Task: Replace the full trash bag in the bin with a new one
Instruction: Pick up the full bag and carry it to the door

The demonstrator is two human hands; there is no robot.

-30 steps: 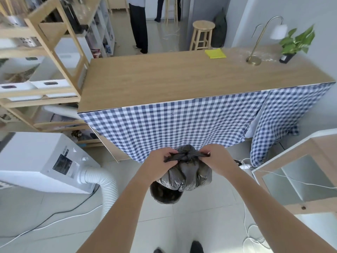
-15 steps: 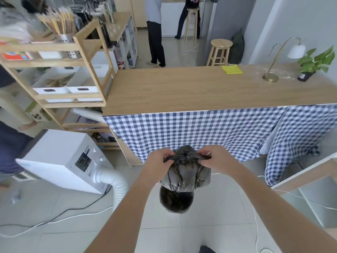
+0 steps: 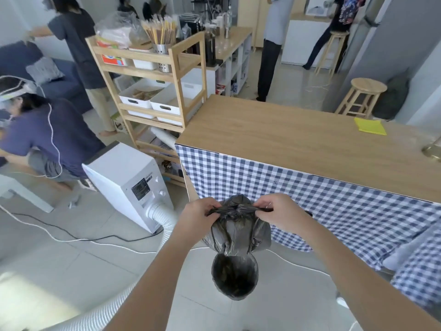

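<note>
1. 2 hands are working: the left hand [image 3: 196,217] and the right hand [image 3: 276,212] are each pinching 1 end of the knot atop 1 full black trash bag [image 3: 238,231].
2. The bag is hanging just above 1 bin [image 3: 235,275], which is showing a dark liner.
3. 1 white appliance [image 3: 130,181] is standing at left; 1 checked curtain [image 3: 334,211] is hanging behind.

A crinkled, glossy black plastic trash bag [image 3: 239,231] hangs above a round bin lined in shiny black film [image 3: 235,275], before blue-and-white checked cloth [image 3: 310,199], a matt pale wood countertop [image 3: 286,139] and smooth grey floor tiles [image 3: 71,271].
</note>
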